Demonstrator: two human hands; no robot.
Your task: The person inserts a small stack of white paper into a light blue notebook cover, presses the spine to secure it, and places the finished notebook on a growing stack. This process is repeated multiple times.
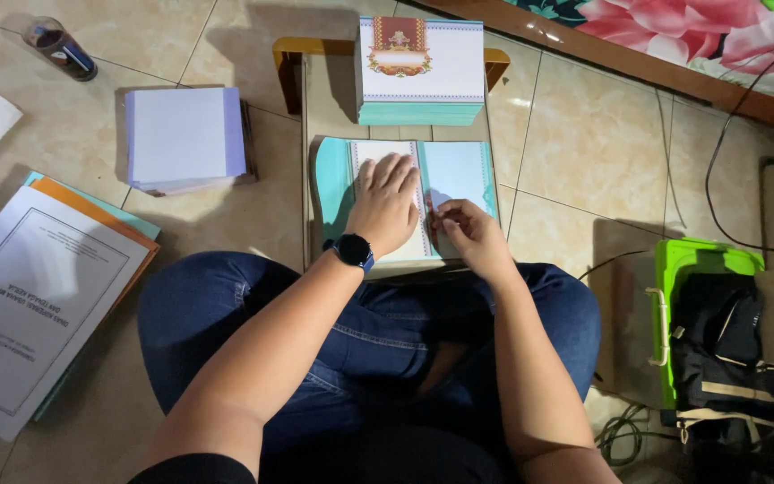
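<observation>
1. Fingers of the left hand are spread flat, palm down, pressing on the white middle panel of a teal card. Nothing is gripped; it is a hold-down only.
2. Right hand sits just right of the left, fingers curled, tips pinched at the fold line between the white panel and the teal right flap. Whether they actually nip paper or only press the crease I cannot tell.
3. Card lies unfolded on a small low table, directly ahead of the person's crossed legs. Its long axis runs left to right across the view; the fold lines run away from the body.
4. Key relation: the right flap lies to the right of and just beyond the right fingertips, touching them at the crease. Left flap, with a wavy edge, lies left of the left hand, clear of it.
5. Right hand is the nearer one to the right crease; left hand covers the centre and blocks nothing on that side.
6. Stack of matching cards stands at the far end of the table, just beyond the open card, apart from both hands.
7. On the floor to the left: a pile of white sheets, then printed folders nearer the knee, both well apart from the hands.
8. Dark watch on the left wrist.
</observation>
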